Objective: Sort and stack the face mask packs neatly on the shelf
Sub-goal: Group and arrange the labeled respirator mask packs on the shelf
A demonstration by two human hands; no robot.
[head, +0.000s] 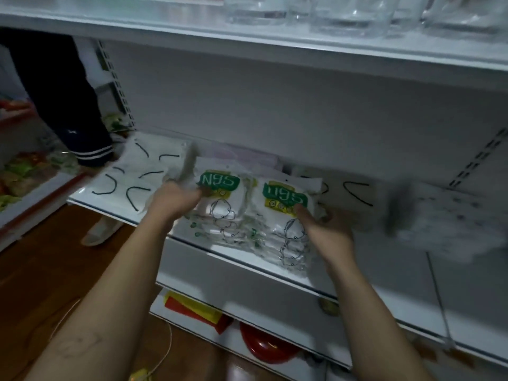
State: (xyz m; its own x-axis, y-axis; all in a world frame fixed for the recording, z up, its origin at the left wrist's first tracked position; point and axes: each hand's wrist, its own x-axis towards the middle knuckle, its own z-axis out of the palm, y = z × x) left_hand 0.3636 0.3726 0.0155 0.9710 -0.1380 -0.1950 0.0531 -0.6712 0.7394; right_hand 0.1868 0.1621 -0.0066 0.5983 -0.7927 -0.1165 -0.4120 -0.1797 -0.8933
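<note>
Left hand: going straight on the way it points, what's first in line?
The left hand points up-right and grips the left N95 pack, so that pack comes first; behind it probably the pinkish packs, though depth is unclear.

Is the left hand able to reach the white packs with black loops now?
Probably yes: the white packs lie just beside the left hand, nothing between them, though it grips the left N95 pack.
</note>
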